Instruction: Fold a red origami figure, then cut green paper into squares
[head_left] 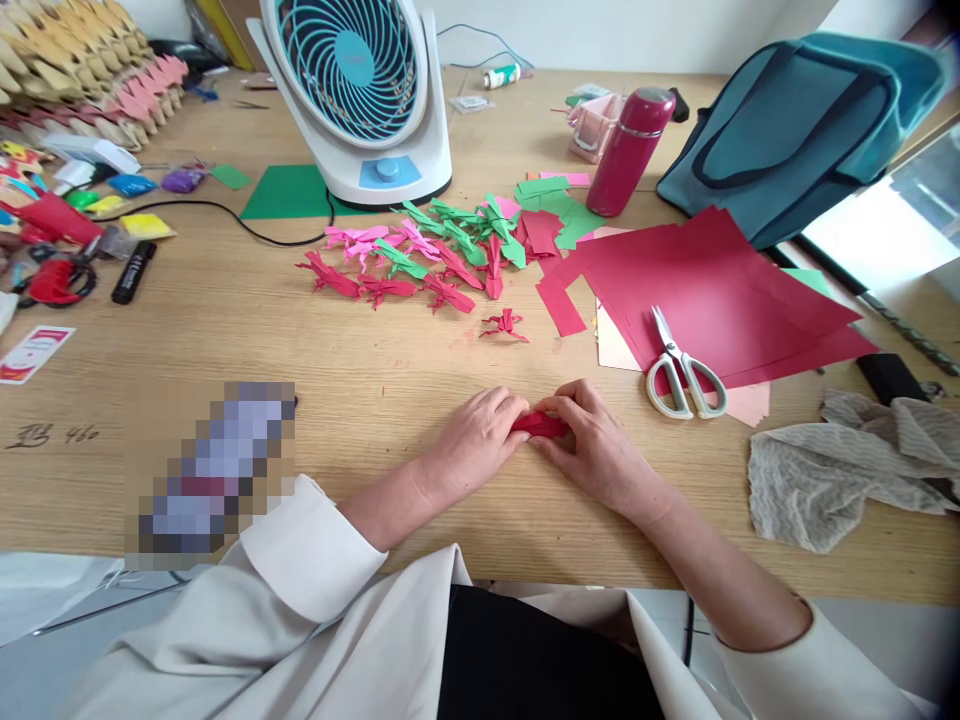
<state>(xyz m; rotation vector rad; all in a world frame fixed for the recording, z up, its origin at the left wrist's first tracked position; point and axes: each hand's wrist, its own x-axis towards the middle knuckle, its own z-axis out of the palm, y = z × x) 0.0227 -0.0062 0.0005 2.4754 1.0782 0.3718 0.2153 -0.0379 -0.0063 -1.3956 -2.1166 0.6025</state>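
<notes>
A small folded piece of red paper (541, 425) is pinched between both hands, low over the front of the table. My left hand (484, 430) grips its left end, and my right hand (596, 440) closes over its right end; the fingertips hide part of the folds. Just beyond the hands lies a single red origami figure (505, 324) with thin limbs. Farther back, several more folded figures in red, pink and green (420, 260) lie in a loose heap. White-handled scissors (684, 375) rest to the right, partly on large red paper sheets (720, 290).
A white and blue fan (375, 110) stands at the back beside a red thermos (630, 150) and a teal bag (802, 130). A crumpled cloth (825, 470) lies at right. A blurred-out object (217, 470), a black marker (135, 272) and a fan cord are on the left.
</notes>
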